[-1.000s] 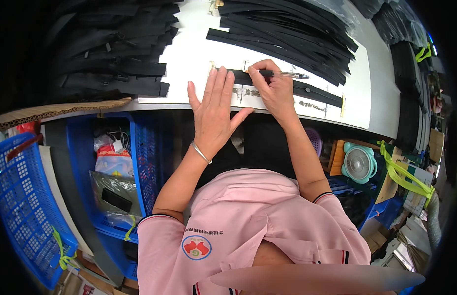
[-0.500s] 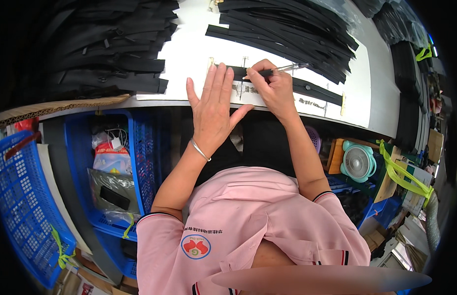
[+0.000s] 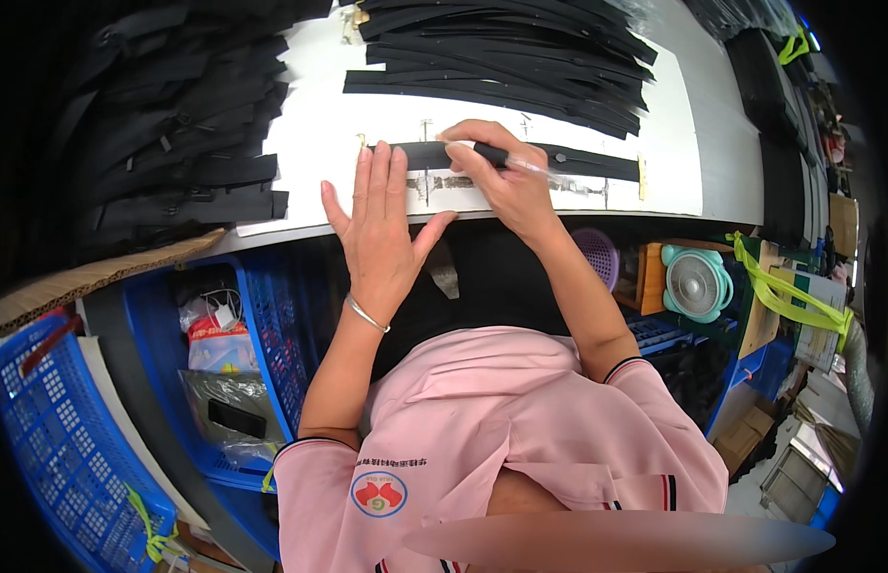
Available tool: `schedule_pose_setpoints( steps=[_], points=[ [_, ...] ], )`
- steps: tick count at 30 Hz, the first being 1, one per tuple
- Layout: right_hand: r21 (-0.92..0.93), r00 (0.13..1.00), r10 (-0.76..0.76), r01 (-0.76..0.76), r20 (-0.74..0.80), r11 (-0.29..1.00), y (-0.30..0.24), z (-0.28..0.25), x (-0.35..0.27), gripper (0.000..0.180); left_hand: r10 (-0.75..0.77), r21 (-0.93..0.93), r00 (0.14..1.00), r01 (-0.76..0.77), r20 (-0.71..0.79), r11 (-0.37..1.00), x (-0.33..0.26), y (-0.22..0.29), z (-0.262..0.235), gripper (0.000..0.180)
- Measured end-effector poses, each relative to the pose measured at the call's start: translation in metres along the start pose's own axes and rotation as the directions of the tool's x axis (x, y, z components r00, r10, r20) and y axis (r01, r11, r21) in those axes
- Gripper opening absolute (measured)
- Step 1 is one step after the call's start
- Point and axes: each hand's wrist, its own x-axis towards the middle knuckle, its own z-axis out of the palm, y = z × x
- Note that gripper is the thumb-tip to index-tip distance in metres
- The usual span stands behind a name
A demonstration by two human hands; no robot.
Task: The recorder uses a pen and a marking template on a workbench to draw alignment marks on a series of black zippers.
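Note:
A black zipper strip [image 3: 597,164] lies lengthwise on a white board [image 3: 315,129] with dark marks drawn along it. My left hand [image 3: 379,234] rests flat with its fingers spread, the fingertips on the strip's left end. In my right hand [image 3: 511,199] is a pen [image 3: 490,154] with a black grip and a clear barrel, pinched between thumb and fingers. The fingertips hover at or near the strip's upper edge; the pen's tip is hidden by them. A small pull-like piece shows on the strip right of that hand.
More black strips [image 3: 501,72] are stacked at the board's far side, and a dark pile of zippers [image 3: 191,143] lies left. Cardboard [image 3: 109,277] lines the table's left front edge. Below are blue baskets [image 3: 257,334] and a turquoise fan [image 3: 697,284].
The view has shifted, so the table sits further left. My right hand has turned the pen, its clear end now pointing down to the right. My left hand stays on the strip.

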Motion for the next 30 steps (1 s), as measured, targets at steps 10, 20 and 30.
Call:
schedule_pose_setpoints(
  steps=[10,20,30],
  points=[
    [-0.611,0.940,-0.325,0.317,0.102,0.726,0.019,-0.066,-0.008,0.013,0.030,0.021,0.999,-0.030,-0.016,0.999,0.001,-0.002,0.002,0.089],
    [-0.673,0.921,-0.358,0.364,0.156,0.644,0.016,-0.069,-0.016,0.024,0.038,0.034,0.999,-0.039,0.035,0.999,0.001,-0.001,-0.004,0.090],
    [-0.617,0.917,-0.385,0.365,0.108,0.697,0.023,-0.069,-0.018,0.025,0.074,-0.521,0.994,-0.106,-0.082,0.847,0.050,0.064,0.023,0.036]
  ],
)
